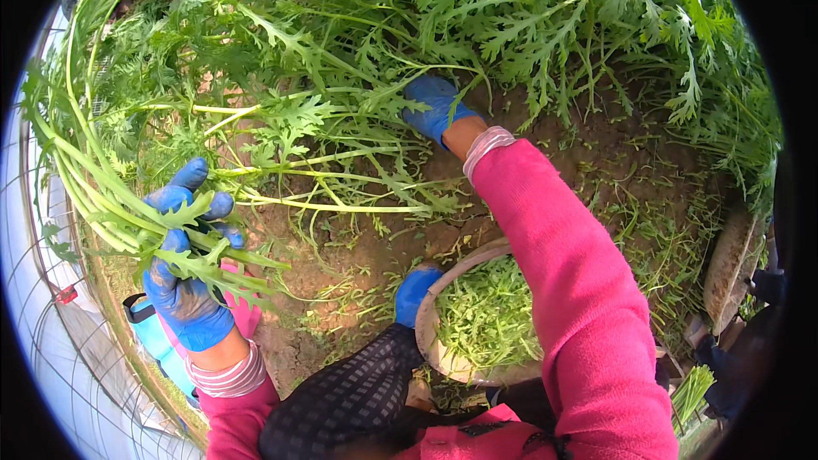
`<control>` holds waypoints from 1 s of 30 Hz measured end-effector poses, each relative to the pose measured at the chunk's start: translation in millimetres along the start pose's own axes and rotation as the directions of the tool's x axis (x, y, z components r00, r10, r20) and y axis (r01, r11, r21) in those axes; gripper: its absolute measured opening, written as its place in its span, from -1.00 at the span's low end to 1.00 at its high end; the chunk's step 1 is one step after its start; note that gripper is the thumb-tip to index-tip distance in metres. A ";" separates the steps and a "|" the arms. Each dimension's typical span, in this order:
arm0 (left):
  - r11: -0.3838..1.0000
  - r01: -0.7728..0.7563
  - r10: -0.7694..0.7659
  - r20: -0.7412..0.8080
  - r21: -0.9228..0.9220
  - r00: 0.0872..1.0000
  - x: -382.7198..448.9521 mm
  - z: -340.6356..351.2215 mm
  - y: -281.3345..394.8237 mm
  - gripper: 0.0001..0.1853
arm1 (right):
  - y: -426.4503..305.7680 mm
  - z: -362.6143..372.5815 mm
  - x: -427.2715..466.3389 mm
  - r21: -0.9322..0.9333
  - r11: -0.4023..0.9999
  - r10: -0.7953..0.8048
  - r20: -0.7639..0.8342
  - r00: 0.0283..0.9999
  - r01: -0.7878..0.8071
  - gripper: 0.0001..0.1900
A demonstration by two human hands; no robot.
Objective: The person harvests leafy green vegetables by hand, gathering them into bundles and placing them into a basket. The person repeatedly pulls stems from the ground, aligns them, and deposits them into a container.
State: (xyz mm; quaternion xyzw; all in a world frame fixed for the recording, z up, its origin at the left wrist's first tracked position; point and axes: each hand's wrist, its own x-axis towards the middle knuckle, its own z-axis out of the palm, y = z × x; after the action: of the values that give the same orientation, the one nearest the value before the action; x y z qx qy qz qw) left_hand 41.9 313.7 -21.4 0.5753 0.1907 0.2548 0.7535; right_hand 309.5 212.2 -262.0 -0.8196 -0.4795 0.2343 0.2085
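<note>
My left hand, in a soiled blue glove, is at the left, closed around a bunch of long green leafy stems; their cut ends point right and some fingers are spread over them. My right hand, also blue-gloved, reaches in among the standing leafy greens at the upper middle. Leaves hide its fingers, so its hold cannot be told. Several pale stems lie sideways over the soil between my hands. Below my right forearm, a round basin holds loose green leaves and trimmings.
Brown soil strewn with leaf scraps lies under the basin. A wire mesh and plastic sheet wall curves along the left, near a light-blue bag. At the right are another basin, a bundle of stems and part of a person in dark clothing.
</note>
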 end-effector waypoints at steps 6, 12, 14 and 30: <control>0.967 -0.222 0.248 -0.252 0.126 0.936 -43.8 -40.2 14.1 -0.53 | 15.7 9.9 6.1 0.075 0.997 0.026 -0.045 0.999 -0.023 -0.65; 0.998 -0.062 0.048 -0.540 -0.007 0.841 -31.0 -75.5 -31.4 -0.57 | 15.6 17.3 8.1 -0.017 0.992 -0.130 -0.051 0.990 0.129 -0.69; 0.992 0.062 -0.115 -0.580 -0.110 0.806 -30.7 -84.1 -53.4 -0.57 | 13.0 16.2 9.6 0.014 0.991 -0.133 -0.031 0.991 0.133 -0.69; 0.915 0.346 -0.403 -0.422 -0.209 0.812 27.0 -41.8 -133.9 -0.48 | 22.5 -39.1 -2.7 -0.053 0.965 -0.250 0.129 0.960 0.258 -0.72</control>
State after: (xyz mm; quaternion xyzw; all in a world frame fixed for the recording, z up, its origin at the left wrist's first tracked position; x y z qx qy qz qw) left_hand 61.2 334.2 -161.4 0.4029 0.4560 0.2402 0.7563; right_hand 346.7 195.1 -242.8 -0.7423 -0.6003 0.2381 0.1787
